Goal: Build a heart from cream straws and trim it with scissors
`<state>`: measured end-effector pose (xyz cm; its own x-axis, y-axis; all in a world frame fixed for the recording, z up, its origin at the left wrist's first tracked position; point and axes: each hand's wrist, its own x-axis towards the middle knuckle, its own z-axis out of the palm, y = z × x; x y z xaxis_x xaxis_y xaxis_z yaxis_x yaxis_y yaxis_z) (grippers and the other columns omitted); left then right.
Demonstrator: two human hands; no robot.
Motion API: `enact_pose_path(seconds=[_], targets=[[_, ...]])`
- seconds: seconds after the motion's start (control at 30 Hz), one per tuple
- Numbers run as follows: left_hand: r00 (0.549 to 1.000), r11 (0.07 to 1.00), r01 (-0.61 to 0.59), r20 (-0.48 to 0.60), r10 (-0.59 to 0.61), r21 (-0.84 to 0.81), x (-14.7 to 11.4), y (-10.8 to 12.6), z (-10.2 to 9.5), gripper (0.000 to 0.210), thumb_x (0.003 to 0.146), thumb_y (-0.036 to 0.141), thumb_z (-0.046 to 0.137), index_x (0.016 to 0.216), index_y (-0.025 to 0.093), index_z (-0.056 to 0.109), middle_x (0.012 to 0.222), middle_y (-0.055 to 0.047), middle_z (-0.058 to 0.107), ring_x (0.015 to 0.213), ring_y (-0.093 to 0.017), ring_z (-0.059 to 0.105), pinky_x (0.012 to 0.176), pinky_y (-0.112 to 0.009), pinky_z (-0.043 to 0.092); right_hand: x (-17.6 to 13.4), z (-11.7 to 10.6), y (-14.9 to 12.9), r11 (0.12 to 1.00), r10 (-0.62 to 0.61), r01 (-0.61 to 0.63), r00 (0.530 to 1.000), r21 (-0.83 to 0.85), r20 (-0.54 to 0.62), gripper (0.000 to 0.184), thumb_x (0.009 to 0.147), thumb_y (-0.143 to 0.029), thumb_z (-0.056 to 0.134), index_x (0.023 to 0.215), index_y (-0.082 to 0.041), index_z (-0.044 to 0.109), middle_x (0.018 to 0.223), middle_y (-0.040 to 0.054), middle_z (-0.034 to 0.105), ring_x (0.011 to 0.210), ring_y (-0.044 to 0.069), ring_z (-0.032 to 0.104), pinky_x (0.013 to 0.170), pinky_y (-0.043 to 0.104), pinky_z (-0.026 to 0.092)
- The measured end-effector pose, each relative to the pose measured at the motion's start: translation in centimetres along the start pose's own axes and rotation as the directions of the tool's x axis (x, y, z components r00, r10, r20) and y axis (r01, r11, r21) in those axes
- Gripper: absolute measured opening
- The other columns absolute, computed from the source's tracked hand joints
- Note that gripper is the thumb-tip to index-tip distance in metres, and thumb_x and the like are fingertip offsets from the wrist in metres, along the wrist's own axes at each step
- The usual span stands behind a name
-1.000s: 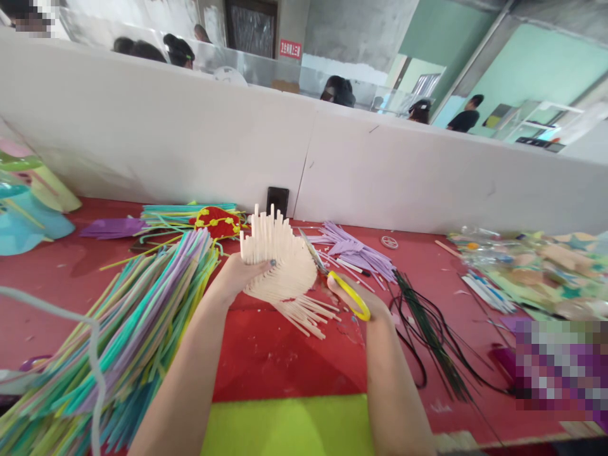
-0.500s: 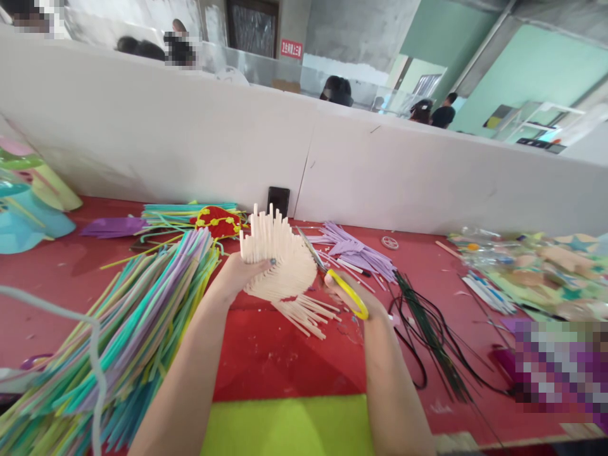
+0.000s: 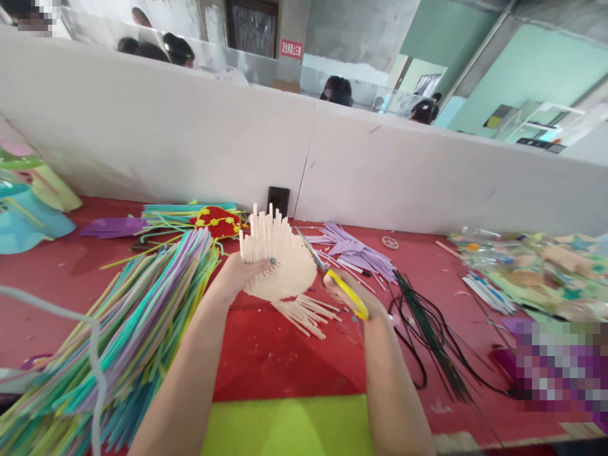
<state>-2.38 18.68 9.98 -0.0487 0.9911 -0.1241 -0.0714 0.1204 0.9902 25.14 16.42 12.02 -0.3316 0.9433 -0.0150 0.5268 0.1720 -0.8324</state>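
Observation:
My left hand [image 3: 240, 273] is closed on the left side of a cream woven piece [image 3: 289, 269] made of fuzzy sticks like pipe cleaners. Its uneven stick ends point up, and a rounded woven part spreads to the right. Just right of it, my right hand [image 3: 342, 288] grips yellow-handled scissors [image 3: 349, 294]. Their blades point up and left along the piece's right edge; whether they touch it I cannot tell. Loose cream pipe cleaners [image 3: 311, 316] fan out below the piece over the red tabletop [image 3: 285, 361].
A big heap of coloured pipe cleaners [image 3: 128, 335] lies at left. Purple pipe cleaners [image 3: 356, 250] and dark green wires [image 3: 437, 348] lie at right. A black phone-like object [image 3: 278, 201] leans on the white partition [image 3: 190, 139]. Paper pieces [image 3: 560, 266] cover the far right.
My hands, the cream piece and the scissors look almost unmoved. Beyond the partition, people's heads have shifted a little.

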Motion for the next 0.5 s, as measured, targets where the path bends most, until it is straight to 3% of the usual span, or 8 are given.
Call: enact_pose_path(seconds=[0.23, 0.5], targets=[[1.0, 1.0, 0.017, 0.002, -0.017, -0.015, -0.29, 0.38, 0.21, 0.06, 0.053, 0.04, 0.087, 0.105, 0.013, 0.072, 0.106, -0.013, 0.074, 0.102, -0.031, 0.068, 0.09, -0.041, 0.054, -0.06, -0.28, -0.44, 1.0, -0.016, 0.017, 0.998, -0.019, 0.056, 0.037, 0.087, -0.053, 0.047, 0.073, -0.023, 0.03, 0.07, -0.0035, 0.03, 0.065, 0.012, 0.026, 0.057, 0.028, 0.026], [0.999, 0.999, 0.035, -0.018, -0.035, -0.022, -0.31, 0.69, 0.32, 0.057, 0.049, 0.036, 0.088, 0.098, 0.012, 0.074, 0.104, -0.014, 0.074, 0.101, -0.032, 0.069, 0.09, -0.042, 0.054, -0.23, -0.33, -0.12, 1.0, 0.011, -0.007, 0.992, -0.03, 0.129, 0.042, 0.087, -0.059, 0.043, 0.067, -0.022, 0.041, 0.061, -0.0019, 0.037, 0.065, 0.014, 0.034, 0.054, 0.026, 0.032]])
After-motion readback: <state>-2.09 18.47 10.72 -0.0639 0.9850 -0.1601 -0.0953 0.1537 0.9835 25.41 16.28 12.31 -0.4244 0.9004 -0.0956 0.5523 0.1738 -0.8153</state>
